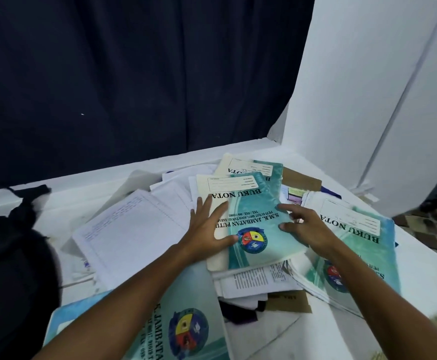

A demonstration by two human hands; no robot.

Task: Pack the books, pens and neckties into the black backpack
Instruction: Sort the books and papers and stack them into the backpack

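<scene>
A teal "BUKU NOTA" notebook lies on top of a messy heap of books and papers on a white table. My left hand rests flat on its left side with the fingers spread. My right hand touches its right edge, fingers relaxed and slightly bent. Another teal notebook lies to the right, one more behind, and a fourth near me under my left forearm. The black backpack sits at the left edge. A dark purple cloth peeks from under the papers.
An open lined exercise book and loose printed sheets spread across the middle. Brown cardboard lies at the back right. A dark curtain hangs behind the table, a white wall stands to the right, and patterned floor shows beyond the table's right edge.
</scene>
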